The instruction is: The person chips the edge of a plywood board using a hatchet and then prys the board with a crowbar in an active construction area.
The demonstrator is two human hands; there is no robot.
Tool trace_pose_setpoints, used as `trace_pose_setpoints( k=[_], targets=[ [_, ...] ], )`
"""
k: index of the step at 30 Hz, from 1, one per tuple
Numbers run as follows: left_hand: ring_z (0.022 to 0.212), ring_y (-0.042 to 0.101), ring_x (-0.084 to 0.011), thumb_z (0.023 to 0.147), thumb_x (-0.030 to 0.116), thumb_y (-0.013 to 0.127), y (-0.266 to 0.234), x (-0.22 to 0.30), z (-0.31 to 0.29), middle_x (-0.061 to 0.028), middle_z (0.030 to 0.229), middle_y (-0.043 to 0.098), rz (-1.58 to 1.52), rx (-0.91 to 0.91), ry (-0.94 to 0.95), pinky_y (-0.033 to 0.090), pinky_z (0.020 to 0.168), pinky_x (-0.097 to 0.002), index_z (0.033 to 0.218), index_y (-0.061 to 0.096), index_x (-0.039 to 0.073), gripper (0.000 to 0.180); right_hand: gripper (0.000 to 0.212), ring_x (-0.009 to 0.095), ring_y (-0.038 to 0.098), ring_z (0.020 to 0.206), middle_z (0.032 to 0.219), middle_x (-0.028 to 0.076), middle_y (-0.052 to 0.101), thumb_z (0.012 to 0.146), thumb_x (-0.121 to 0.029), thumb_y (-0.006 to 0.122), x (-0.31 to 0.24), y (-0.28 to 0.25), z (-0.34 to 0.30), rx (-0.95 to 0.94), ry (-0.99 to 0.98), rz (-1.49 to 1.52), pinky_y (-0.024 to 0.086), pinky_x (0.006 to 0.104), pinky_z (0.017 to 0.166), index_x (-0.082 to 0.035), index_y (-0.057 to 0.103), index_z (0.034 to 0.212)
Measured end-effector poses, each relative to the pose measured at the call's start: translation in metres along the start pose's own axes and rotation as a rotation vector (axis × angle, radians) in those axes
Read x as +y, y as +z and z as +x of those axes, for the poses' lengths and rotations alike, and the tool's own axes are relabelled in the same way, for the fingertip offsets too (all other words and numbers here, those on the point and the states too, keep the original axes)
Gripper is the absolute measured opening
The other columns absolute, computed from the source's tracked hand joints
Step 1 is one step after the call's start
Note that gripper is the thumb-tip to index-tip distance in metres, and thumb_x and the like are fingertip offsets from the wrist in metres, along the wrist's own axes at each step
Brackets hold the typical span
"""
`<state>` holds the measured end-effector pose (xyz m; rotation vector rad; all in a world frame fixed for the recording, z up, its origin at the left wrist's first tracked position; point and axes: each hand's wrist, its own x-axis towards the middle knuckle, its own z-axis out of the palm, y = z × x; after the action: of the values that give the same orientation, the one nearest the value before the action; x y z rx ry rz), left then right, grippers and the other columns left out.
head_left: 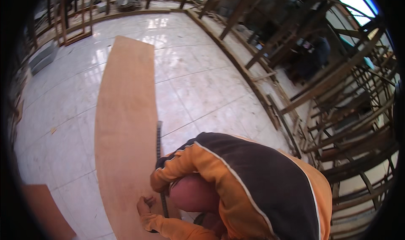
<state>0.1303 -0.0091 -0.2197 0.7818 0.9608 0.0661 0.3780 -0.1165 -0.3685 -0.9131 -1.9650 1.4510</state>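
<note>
A long, pale brown wooden board (126,113) lies flat on the floor and narrows toward its far end. My left hand (145,205) rests over the board's near right part. Its fingers are curled together, and whatever they hold, if anything, is too small to make out. Bent at the elbow, my right arm reaches down to the board's right edge; my right hand (157,184) is there, with its fingers hidden. A dark narrow strip with evenly spaced marks (159,138) runs along that edge, passing beside my right hand. Between my arms shows my bent knee (195,193).
Glossy white tiles (198,88) cover the floor. A reddish-brown panel (46,210) lies at the near left, and a grey block (43,56) at the far left. Wooden frames (312,88) crowd the right side, behind a timber rail (249,82) on the floor.
</note>
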Motion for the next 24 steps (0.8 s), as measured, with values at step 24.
trace_pose_setpoints(
  k=[24],
  targets=[
    [0.069,0.062,-0.0434,0.082,0.016,0.058,0.234,0.022,-0.255,-0.0239,0.07,0.062,1.323,-0.373,0.442,0.046,0.059,-0.053,0.102,0.05,0.005,0.024,0.027,0.025,0.068,0.082,0.085,0.01,0.07,0.073,-0.036,0.071,-0.412,-0.023,-0.127,-0.556,0.447,-0.272,0.053,0.0426,0.072,-0.013,0.074,0.087]
  ],
)
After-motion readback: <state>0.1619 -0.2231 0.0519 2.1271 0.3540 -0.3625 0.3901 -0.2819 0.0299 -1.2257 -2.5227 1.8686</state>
